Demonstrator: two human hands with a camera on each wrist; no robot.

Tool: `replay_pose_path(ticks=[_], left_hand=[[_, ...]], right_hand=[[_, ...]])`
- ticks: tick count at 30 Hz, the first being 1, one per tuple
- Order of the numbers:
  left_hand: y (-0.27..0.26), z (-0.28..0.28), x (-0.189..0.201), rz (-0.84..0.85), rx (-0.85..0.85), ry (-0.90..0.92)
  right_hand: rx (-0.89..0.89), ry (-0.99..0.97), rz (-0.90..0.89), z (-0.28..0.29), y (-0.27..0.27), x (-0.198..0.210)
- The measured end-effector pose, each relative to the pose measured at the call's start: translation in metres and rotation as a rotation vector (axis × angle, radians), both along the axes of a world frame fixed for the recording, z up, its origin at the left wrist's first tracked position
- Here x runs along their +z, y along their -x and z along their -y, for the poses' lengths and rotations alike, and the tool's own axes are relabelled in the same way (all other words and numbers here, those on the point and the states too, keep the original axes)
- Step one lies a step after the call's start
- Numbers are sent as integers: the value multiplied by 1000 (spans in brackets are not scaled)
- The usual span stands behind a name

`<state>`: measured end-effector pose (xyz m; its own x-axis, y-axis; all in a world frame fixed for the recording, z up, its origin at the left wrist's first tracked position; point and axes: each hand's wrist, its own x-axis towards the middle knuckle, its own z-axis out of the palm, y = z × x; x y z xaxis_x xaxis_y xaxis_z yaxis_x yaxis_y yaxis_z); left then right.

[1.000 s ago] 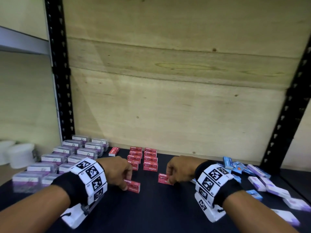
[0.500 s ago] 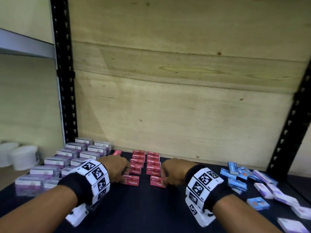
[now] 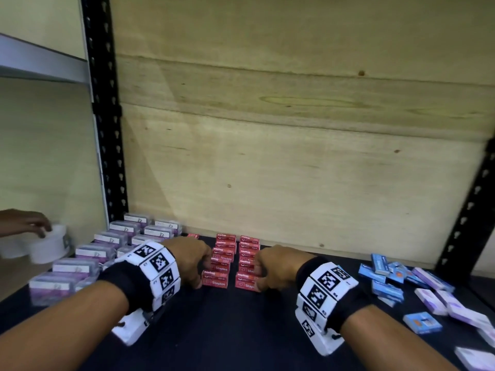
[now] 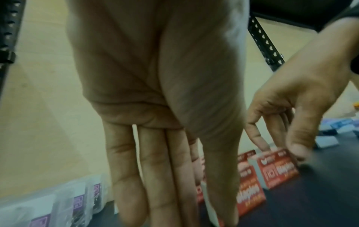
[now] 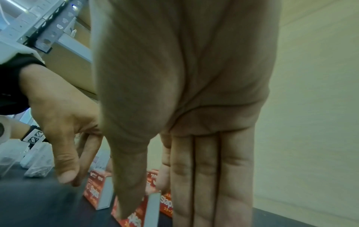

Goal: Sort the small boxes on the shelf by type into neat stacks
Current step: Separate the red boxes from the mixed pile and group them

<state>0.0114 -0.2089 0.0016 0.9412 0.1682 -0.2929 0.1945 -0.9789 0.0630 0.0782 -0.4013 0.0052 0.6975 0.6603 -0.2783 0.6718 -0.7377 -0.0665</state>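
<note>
Two rows of red staple boxes (image 3: 225, 250) run toward the back panel in the middle of the dark shelf (image 3: 227, 330). My left hand (image 3: 199, 269) pinches the front box of the left row (image 3: 215, 280) between thumb and fingers. My right hand (image 3: 259, 273) pinches the front box of the right row (image 3: 245, 283) the same way. The left wrist view shows my right hand (image 4: 276, 147) on its red box (image 4: 279, 170). In the right wrist view my left hand (image 5: 73, 172) is on its red box (image 5: 96, 192).
Clear boxes with purple labels (image 3: 80, 266) stand in rows at the left. Loose blue boxes (image 3: 385, 274) and lilac boxes (image 3: 434, 298) lie scattered at the right. Black uprights (image 3: 107, 129) frame the bay. Another person's hand (image 3: 26, 223) touches a white tub (image 3: 48, 245) on the far left.
Both hands slid their red boxes back to the front ends of the two red rows. Another person's hand has come into view at the far left.
</note>
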Motion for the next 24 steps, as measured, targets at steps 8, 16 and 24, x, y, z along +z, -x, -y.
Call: replay_pose_path(ticks=[8, 16, 24], left_hand=[[-29, -40, 40, 96, 12, -168], [-69, -49, 39, -55, -54, -379], [-104, -51, 30, -221, -154, -454]], right_hand=[[-95, 48, 13, 18, -21, 3], [-139, 65, -28, 24, -56, 1], [-78, 153, -70, 16, -87, 0]])
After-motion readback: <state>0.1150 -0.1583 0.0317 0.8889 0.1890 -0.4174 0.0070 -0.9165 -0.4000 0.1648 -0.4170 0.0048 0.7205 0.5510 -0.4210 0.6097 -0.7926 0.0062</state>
